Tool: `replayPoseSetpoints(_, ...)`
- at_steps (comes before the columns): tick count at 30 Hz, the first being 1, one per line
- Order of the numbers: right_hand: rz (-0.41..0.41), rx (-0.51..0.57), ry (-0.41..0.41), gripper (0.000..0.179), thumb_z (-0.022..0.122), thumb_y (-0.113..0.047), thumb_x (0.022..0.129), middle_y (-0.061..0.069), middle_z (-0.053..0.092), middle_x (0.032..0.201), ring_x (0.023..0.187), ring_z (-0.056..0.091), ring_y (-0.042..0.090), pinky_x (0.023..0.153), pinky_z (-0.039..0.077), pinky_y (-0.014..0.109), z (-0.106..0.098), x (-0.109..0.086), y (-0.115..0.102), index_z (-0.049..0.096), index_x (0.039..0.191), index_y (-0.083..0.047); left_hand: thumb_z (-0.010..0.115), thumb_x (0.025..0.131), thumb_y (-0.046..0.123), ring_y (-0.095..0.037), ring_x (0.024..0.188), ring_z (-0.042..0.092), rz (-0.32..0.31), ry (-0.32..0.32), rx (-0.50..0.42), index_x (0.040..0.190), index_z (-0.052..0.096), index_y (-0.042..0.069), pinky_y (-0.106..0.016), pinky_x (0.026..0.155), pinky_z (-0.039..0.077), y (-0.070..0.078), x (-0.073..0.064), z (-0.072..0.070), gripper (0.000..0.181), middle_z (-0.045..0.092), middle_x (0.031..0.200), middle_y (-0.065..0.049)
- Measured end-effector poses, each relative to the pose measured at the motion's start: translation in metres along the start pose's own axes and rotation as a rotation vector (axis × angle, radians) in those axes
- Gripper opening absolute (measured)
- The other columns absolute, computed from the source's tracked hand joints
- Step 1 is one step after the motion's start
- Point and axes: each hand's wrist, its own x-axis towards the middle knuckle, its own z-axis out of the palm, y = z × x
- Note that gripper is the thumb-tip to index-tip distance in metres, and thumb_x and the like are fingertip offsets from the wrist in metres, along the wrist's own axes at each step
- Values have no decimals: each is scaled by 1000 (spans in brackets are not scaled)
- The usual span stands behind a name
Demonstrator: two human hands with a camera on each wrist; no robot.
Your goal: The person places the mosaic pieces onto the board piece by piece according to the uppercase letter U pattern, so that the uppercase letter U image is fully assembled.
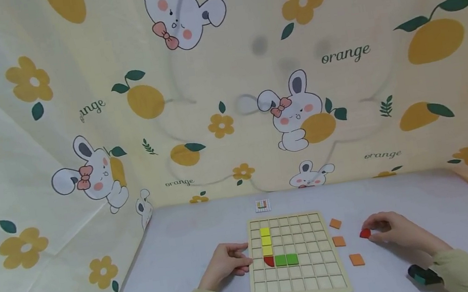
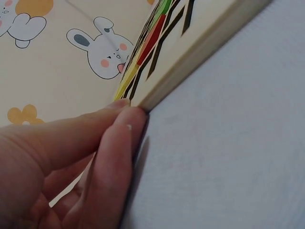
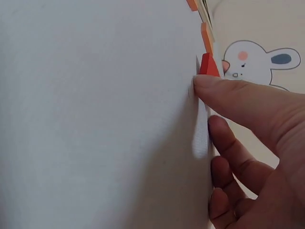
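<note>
Between thumb and fingers, my right hand (image 1: 393, 231) pinches a small red tile (image 1: 365, 234) just above the table, right of the board. The right wrist view shows this red tile (image 3: 208, 65) partly hidden by the thumb. My left hand (image 1: 227, 264) holds the left edge of a pale wooden grid board (image 1: 319, 270) with thumb and fingertips. On the board, several yellow square tiles (image 1: 266, 241) form a column. Below them sits a red quarter-round tile (image 1: 269, 262), followed to the right by two green square tiles (image 1: 280, 260).
Three orange square tiles, the nearest one (image 1: 357, 259) lowest, lie between the board and my right hand. A small pattern card (image 1: 263, 206) lies behind the board on the white table (image 1: 174, 229). A printed rabbit-and-orange cloth (image 1: 224, 77) hangs at the back and sides.
</note>
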Motion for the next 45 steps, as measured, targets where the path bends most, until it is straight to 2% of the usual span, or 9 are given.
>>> replayPoseSetpoints(8,-67,31,-8,26,77,-9,79,4,62,101,95,52,25,86,50,42,0,-3,2,64,101,-8,78,77,1,-16,60,67,-14,3,-19,123,63,-1,-28,53,58,1,-2,1,49,68,80,-10)
replayPoseSetpoints(13,-71,43,-4,24,76,-6,79,4,61,99,94,52,25,83,50,39,-2,-5,0,63,99,-8,78,77,1,-15,59,67,-15,9,-12,122,63,0,-28,54,58,2,-2,3,48,68,79,-9)
replayPoseSetpoints(19,-81,81,-21,18,72,-8,84,6,62,96,87,53,23,70,52,26,-3,-5,1,64,101,-7,78,77,1,-17,61,67,2,1,-9,122,63,-1,-27,54,58,1,-1,2,47,68,80,-9)
replayPoseSetpoints(24,-59,100,-24,21,74,-13,84,6,63,93,81,54,22,63,52,26,-5,-6,2,64,101,-6,78,76,1,-17,61,67,7,-6,-15,122,64,-1,-28,54,58,1,2,1,48,68,80,-10)
replayPoseSetpoints(27,-44,111,-25,22,75,-13,83,6,63,91,83,56,22,67,53,26,-8,-6,-1,62,99,-5,78,76,0,-17,60,67,15,-7,-20,122,63,-1,-28,53,58,0,2,1,48,68,79,-10)
replayPoseSetpoints(32,-65,139,-40,20,73,-9,84,7,63,96,89,59,24,75,54,26,-13,-7,-6,61,98,-3,77,77,0,-16,59,66,11,1,-20,122,63,-1,-28,52,57,0,2,1,47,68,79,-10)
replayPoseSetpoints(38,-78,226,-89,21,69,-8,87,12,60,102,92,60,27,75,55,28,-16,-8,-12,61,103,2,78,77,0,-16,59,67,2,6,-23,122,64,-1,-28,53,57,0,1,0,47,67,80,-10)
replayPoseSetpoints(45,-79,276,-125,23,65,-7,89,16,59,107,93,60,27,76,56,28,-13,-5,-17,62,109,4,78,77,1,-17,60,67,2,0,-29,122,63,-1,-28,54,58,0,0,-1,47,68,80,-10)
